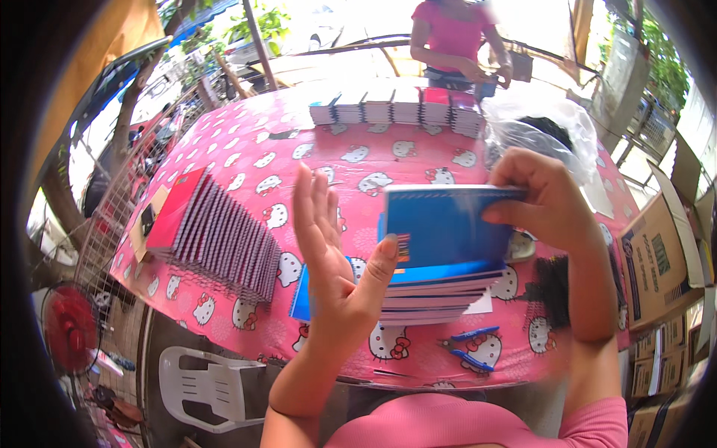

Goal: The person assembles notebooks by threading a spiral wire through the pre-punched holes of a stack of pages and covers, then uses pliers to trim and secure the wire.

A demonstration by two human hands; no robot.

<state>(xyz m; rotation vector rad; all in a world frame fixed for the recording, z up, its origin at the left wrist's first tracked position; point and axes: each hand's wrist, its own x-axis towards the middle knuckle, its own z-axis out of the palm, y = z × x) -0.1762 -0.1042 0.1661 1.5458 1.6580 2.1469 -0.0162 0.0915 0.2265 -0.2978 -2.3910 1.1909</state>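
My right hand (541, 198) pinches the upper right corner of a blue notebook (448, 224), which is tilted up over the table. Just left of it my left hand (336, 261) is open, with its fingers stretched upward and its thumb by the notebook's lower left corner. Whether that thumb touches the cover I cannot tell. Beneath the raised notebook lies a stack of blue notebooks (426, 302), its page edges facing me. Blue-handled cutting pliers (474, 349) rest in front of the stack. A tangle of thin black strands (549, 287) lies near my right forearm.
A long stack of red notebooks (216, 239) leans at the left. Several notebook piles (396, 108) line the far side, beside a clear plastic bag (515, 138). Another person (455, 37) stands beyond the table. Cardboard boxes (665, 239) stand right; a white chair (202, 388) and red fan (71, 317) left.
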